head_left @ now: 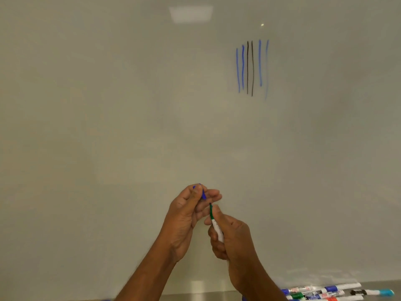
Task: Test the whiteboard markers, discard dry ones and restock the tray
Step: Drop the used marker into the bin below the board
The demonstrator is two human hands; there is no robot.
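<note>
**Hands at the board, marker uncapped**

Right hand (232, 237) sits low and nearest me, fingers curled tight round the marker (217, 228) — white barrel, green collar, tip bare and pointing up toward the left hand (186, 216). That hand is just above and beside it, thumb and fingertips pinching a small blue cap (201, 191). Cap and tip are close but apart. I hold both in front of the board (108, 105); whether either touches it I cannot tell. Up to the right the board bears six upright strokes (251, 68) — two blue, two black, two blue, the last one faint. At the lower right, spare markers (321, 293) lie bunched on the tray (386, 284), in blue, green, black, red and teal.
</note>
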